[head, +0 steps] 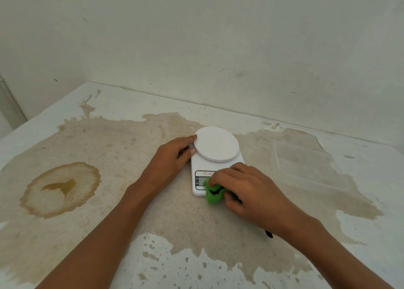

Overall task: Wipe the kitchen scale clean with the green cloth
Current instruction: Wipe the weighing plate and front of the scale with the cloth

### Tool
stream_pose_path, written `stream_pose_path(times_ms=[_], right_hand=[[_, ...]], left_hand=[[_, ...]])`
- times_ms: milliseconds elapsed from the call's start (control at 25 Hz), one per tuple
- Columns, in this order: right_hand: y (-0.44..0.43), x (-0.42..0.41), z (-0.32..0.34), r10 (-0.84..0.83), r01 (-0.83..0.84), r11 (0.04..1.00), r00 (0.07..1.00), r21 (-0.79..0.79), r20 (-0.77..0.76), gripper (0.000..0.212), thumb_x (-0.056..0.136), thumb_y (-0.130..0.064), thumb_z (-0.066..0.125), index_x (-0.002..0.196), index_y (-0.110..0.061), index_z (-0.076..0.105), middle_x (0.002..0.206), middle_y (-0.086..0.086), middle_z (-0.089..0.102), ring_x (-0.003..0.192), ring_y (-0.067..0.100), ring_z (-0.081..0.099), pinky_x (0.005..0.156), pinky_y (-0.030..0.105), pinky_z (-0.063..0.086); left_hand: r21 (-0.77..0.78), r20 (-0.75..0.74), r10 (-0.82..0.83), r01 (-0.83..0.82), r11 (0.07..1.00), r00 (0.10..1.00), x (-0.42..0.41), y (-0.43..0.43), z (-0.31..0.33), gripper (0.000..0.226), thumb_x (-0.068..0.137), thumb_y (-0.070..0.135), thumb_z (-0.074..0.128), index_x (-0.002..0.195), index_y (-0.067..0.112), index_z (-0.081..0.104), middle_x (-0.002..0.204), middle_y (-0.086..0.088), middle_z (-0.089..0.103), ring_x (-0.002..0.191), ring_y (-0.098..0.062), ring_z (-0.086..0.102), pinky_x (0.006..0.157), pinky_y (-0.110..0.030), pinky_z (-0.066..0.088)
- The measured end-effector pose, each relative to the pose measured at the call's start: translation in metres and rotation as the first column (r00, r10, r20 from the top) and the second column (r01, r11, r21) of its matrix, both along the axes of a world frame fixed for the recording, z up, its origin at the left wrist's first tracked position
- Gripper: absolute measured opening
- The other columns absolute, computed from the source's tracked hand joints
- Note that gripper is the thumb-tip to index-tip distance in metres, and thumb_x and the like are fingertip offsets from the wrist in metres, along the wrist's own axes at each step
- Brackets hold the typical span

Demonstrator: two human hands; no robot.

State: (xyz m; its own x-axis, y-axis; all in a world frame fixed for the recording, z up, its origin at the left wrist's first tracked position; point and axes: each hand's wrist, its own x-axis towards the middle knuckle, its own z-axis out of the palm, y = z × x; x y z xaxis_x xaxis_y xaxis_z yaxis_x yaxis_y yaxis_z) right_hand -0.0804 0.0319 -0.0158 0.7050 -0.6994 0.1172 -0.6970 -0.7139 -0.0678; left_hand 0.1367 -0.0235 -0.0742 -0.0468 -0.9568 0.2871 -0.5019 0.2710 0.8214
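A white kitchen scale [215,148] with a round weighing platform sits on the stained counter, its display panel facing me. My left hand [172,155] grips the scale's left side, fingertips against the platform's rim. My right hand [249,188] is closed on a bunched green cloth [214,193] and presses it onto the front right of the scale, over the display. The hand and cloth hide most of the display and the scale's front right corner.
The worn counter [131,201] carries a round brown stain ring [59,188] at the left. A clear plastic lid [306,164] lies flat to the right of the scale. Walls close the back and the left side.
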Motion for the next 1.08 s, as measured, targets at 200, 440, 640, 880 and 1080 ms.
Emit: stream_pose_path(times_ms=[200, 440, 640, 880, 1080], right_hand=[[-0.012, -0.017, 0.001, -0.187, 0.189, 0.982, 0.98, -0.013, 0.072, 0.03, 0.085, -0.015, 0.052, 0.109, -0.032, 0.054, 0.104, -0.014, 0.062, 0.086, 0.01, 0.045, 0.065, 0.027, 0.041], [-0.023, 0.024, -0.004, -0.186, 0.2, 0.978, 0.966, -0.065, 0.18, 0.029, 0.089, -0.016, 0.051, 0.115, -0.027, 0.057, 0.109, -0.012, 0.065, 0.096, 0.014, 0.051, 0.071, 0.031, 0.045], [-0.015, 0.022, 0.002, 0.024, -0.035, 0.994, 0.993, 0.104, 0.113, 0.029, 0.088, -0.016, 0.054, 0.112, -0.031, 0.06, 0.103, -0.017, 0.065, 0.094, 0.007, 0.049, 0.073, 0.023, 0.04], [-0.019, 0.004, 0.002, -0.196, 0.197, 0.98, 0.96, 0.016, 0.198, 0.03, 0.089, -0.014, 0.053, 0.113, -0.031, 0.058, 0.107, -0.016, 0.064, 0.098, 0.009, 0.049, 0.074, 0.027, 0.044], [-0.012, 0.003, 0.004, -0.064, 0.045, 0.991, 0.986, 0.124, 0.151, 0.031, 0.087, -0.016, 0.054, 0.11, -0.036, 0.058, 0.099, -0.023, 0.061, 0.095, 0.003, 0.048, 0.071, 0.022, 0.043]], left_hand=[[0.003, -0.015, -0.004, 0.004, 1.0, 1.0, 0.001, 0.0, -0.001, 0.043, 0.096, 0.021, 0.058, 0.139, 0.02, 0.054, 0.138, 0.006, 0.057, 0.12, -0.004, 0.053, 0.099, -0.011, 0.037], [-0.014, -0.033, -0.013, 0.013, 1.0, 0.999, 0.003, -0.004, -0.006, 0.038, 0.099, 0.01, 0.05, 0.136, 0.018, 0.056, 0.136, 0.007, 0.057, 0.122, 0.002, 0.048, 0.099, -0.001, 0.032], [-0.045, 0.003, -0.006, 0.006, 0.999, 1.0, 0.005, -0.009, -0.012, 0.042, 0.099, 0.0, 0.046, 0.135, 0.016, 0.057, 0.139, 0.001, 0.057, 0.126, -0.005, 0.049, 0.1, 0.002, 0.029], [-0.051, 0.002, -0.003, 0.003, 0.999, 1.0, 0.004, -0.008, -0.012, 0.041, 0.099, 0.002, 0.047, 0.136, 0.016, 0.057, 0.139, 0.002, 0.057, 0.124, -0.001, 0.047, 0.097, 0.006, 0.028], [-0.049, -0.015, -0.01, 0.009, 0.999, 1.0, 0.004, -0.006, -0.01, 0.038, 0.1, 0.009, 0.049, 0.136, 0.018, 0.056, 0.138, 0.006, 0.057, 0.123, 0.004, 0.046, 0.096, 0.006, 0.027]])
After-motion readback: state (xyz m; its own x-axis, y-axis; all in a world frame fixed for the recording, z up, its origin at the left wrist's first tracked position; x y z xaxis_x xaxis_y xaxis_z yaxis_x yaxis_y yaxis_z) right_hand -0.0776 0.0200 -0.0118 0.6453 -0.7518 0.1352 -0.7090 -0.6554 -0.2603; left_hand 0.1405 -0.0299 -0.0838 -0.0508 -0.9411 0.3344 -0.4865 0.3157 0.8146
